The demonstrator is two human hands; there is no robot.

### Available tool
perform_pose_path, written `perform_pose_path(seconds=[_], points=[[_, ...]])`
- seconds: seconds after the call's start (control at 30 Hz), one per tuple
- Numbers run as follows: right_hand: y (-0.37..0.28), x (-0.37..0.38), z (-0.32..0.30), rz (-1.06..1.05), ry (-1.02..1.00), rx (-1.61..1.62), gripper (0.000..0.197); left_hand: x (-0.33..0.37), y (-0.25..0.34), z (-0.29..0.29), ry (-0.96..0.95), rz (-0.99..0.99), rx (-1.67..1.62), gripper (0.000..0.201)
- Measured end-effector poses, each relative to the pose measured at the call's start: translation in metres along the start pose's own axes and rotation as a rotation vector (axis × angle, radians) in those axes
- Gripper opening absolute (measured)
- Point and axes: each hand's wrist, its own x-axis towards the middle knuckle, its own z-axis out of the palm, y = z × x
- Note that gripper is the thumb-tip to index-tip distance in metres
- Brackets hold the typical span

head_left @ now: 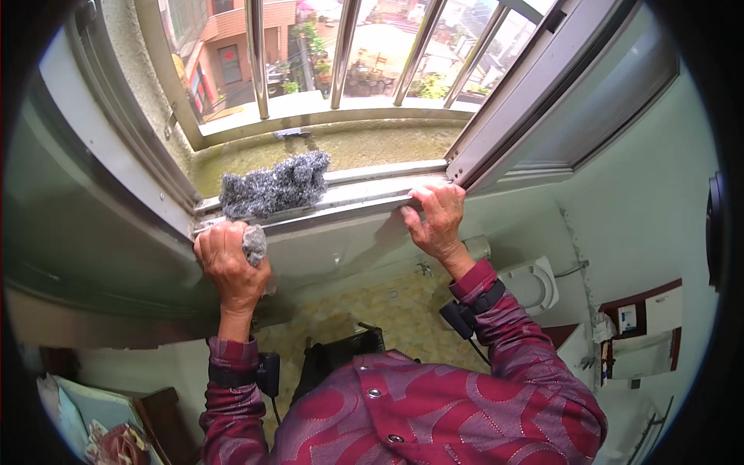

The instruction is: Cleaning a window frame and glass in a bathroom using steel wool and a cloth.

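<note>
My left hand [231,263] is closed around a crumpled grey rag [254,244], at the left end of the window's lower frame [353,211]. Part of the rag bulges out beside the thumb; the rest is hidden in the palm. Just beyond that hand, a shaggy grey duster-like cloth [275,186] lies across the sliding track. Farther right, my right hand [440,221] grips the inner edge of the same frame, its fingers bent over the top and the thumb at the front. It is close to the foot of the sliding sash [508,116].
Metal bars [345,54] stand outside the window, beyond a mossy outer ledge [372,147] with a small dark object [291,134] on it. Below are a toilet [531,283] and a dark stool-like thing [341,356]. A shelf [639,329] hangs on the right wall.
</note>
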Motion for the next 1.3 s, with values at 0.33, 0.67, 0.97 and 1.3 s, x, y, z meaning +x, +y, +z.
perform_pose_path(seconds=[0.33, 0.67, 0.97, 1.3], points=[[0.003, 0.001, -0.007, 0.0, -0.01, 0.111, 0.026, -0.005, 0.005, -0.02, 0.031, -0.075, -0.095, 0.034], [-0.008, 0.033, -0.043, 0.517, -0.07, 1.088, 0.061, 0.14, 0.126, -0.063, 0.304, -0.153, -0.949, 0.018], [0.003, 0.086, -0.069, 0.65, -0.108, 1.339, 0.057, 0.172, 0.157, -0.014, -0.329, -0.253, -1.254, 0.054], [0.036, 0.02, -0.111, 0.742, 0.386, 1.602, 0.049, 0.08, 0.026, 0.015, -0.437, -0.155, -0.146, 0.041]])
